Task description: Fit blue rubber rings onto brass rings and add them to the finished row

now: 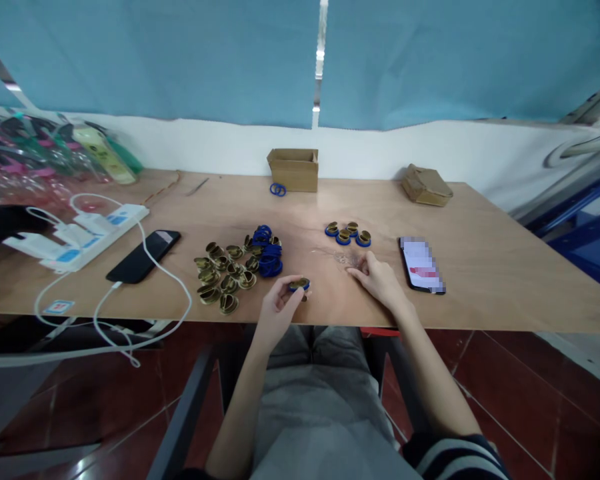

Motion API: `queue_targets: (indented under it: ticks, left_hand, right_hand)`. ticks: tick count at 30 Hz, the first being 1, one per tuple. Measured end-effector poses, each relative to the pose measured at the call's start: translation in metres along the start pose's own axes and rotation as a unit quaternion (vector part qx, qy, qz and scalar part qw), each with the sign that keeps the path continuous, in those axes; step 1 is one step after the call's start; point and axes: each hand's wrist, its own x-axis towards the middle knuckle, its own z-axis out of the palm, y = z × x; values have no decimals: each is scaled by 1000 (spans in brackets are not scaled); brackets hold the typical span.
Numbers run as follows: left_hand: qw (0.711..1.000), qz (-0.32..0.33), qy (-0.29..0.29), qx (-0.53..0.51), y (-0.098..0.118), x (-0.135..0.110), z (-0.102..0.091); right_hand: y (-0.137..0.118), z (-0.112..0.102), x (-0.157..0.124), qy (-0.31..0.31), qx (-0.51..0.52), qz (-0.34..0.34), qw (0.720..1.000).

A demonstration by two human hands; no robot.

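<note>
My left hand [276, 315] is closed around a round brass-coloured metal piece with a blue ring [300, 285], just above the table's front edge. My right hand [381, 281] rests on the table with its fingertips drawn together. They touch a small scatter of tiny clear or shiny bits [342, 259]; whether one is pinched between them is too small to see. Behind those bits stands a small group of brass pieces fitted with blue rings [344, 237]. Left of my left hand lie many loose brass pieces [229, 283] with raised flaps, beside a pile of blue rings [270, 260].
A lit phone [421, 265] lies to the right. On the left are a dark phone [144, 257], a white power strip [105, 233] and looping white cables. An open cardboard box [295, 173] and a brown packet [427, 185] stand at the back. Bottles [105, 153] crowd the far left.
</note>
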Motion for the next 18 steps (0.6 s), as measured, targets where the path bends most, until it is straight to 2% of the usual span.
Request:
queue_targets:
  ticks: [18]
  left_hand:
    - [1000, 8, 7, -11, -3, 1, 1]
  right_hand:
    - [0, -7, -2, -26, -13, -27, 999]
